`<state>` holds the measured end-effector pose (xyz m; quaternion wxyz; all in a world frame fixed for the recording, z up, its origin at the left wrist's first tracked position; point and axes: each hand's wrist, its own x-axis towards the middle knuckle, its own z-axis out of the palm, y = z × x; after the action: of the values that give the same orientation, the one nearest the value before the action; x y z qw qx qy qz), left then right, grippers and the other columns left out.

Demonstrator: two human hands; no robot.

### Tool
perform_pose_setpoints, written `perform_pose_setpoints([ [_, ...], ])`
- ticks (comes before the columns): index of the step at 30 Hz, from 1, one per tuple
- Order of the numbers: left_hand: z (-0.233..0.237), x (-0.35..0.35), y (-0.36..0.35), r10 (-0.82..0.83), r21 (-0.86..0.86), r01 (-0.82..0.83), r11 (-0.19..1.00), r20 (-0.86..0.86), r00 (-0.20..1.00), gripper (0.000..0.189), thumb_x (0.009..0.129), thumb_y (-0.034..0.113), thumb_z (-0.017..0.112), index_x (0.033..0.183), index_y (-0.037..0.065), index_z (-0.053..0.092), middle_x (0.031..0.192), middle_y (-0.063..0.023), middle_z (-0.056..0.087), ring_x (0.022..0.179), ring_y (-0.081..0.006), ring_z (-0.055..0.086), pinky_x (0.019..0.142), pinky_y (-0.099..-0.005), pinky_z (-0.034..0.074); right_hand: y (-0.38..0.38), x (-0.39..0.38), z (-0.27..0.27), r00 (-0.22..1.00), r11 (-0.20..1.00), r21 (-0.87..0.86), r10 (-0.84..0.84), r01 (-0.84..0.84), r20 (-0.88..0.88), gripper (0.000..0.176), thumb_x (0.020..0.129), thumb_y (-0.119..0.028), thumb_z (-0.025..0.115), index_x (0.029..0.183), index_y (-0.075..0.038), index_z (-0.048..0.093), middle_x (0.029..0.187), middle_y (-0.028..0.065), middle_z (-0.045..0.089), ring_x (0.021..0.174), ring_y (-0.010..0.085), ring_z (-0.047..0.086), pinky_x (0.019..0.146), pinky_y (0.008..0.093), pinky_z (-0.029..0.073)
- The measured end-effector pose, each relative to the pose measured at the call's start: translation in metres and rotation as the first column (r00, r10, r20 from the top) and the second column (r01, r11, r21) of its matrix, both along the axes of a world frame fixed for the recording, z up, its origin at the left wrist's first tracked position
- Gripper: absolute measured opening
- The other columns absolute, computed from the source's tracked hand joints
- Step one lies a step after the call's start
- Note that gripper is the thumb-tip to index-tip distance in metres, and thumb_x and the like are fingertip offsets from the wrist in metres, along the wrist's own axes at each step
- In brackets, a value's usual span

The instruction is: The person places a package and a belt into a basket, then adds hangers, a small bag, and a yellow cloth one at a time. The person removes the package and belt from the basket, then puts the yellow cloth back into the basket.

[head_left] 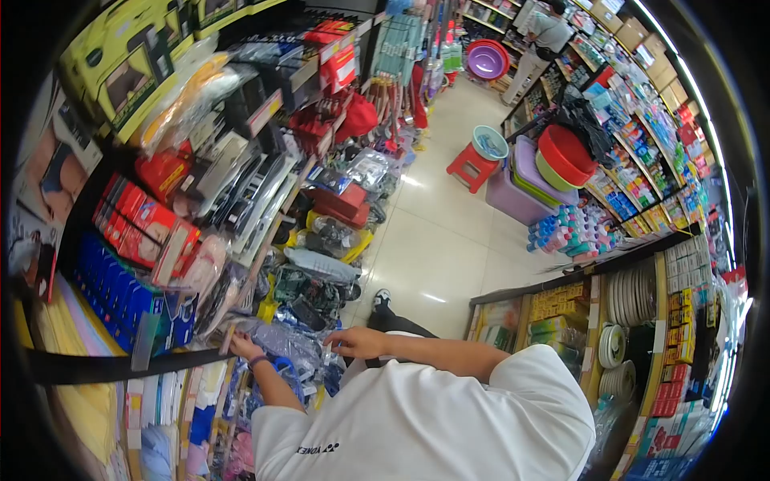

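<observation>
In the lower middle of the frame both hands are at a crowded rack of hanging goods. The left hand (243, 346), with a band at the wrist, reaches to the left edge of a bunch of clear plastic packets (290, 343), its fingertips at a pale strip there. The right hand (358, 341) lies on the right side of the same bunch, fingers bent over the film. From this high, warped view I cannot tell whether either hand is pinching a packet or only touching it. The packets hang low on the rack, just right of a row of blue boxes (128, 298) and below the red boxes (146, 228). They overlap closely, so handling them looks best done with one hand steadying the bunch and the other parting a single packet by its edge. Tugging on the slippery film risks dragging the neighbours off their hooks. To the right lies the pale tiled floor (449, 232), with a red stool (472, 165) and stacked basins (553, 164) further up the aisle. Another person (545, 36) stands at the top right, well apart.
</observation>
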<state>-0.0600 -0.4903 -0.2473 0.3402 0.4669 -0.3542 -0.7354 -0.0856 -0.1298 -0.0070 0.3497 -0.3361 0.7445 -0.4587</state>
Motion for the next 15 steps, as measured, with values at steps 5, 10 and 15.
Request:
perform_pose_setpoints([
  [5,0.004,0.009,0.103,-0.245,0.052,0.241,0.969,0.099,0.964,0.016,0.087,0.026,0.051,0.079,0.013,0.049,0.062,0.0025,0.043,0.049,-0.0083,0.038,0.042,-0.0234,0.032,0.021,-0.025,0.011,0.998,0.999,0.027,-0.021,0.019,0.061,0.03,0.089,-0.019,0.049,0.116,-0.005,0.051,0.104,0.013,0.061,0.094,0.0268,0.059,0.082,0.0342,0.046],
  [10,0.019,0.007,0.219,-0.753,0.271,0.703,0.658,0.202,0.626,0.011,0.087,0.022,0.052,0.089,0.011,0.055,0.068,-0.0012,0.054,0.053,-0.0108,0.051,0.043,-0.0245,0.04,0.074,-0.066,0.025,0.971,0.973,0.003,-0.228,0.229,0.074,0.032,0.091,-0.022,0.049,0.118,-0.005,0.051,0.107,0.0133,0.06,0.097,0.0248,0.059,0.084,0.0346,0.046],
  [15,0.064,-0.049,0.314,-0.95,0.27,0.924,0.27,0.229,0.21,0.016,0.088,0.019,0.051,0.098,0.008,0.057,0.081,-0.0048,0.06,0.065,-0.0141,0.058,0.054,-0.0255,0.047,0.152,-0.105,0.012,0.925,0.927,-0.066,-0.358,0.368,0.125,0.032,0.092,-0.023,0.048,0.118,-0.006,0.051,0.103,0.0129,0.061,0.094,0.0225,0.059,0.083,0.0349,0.046],
])
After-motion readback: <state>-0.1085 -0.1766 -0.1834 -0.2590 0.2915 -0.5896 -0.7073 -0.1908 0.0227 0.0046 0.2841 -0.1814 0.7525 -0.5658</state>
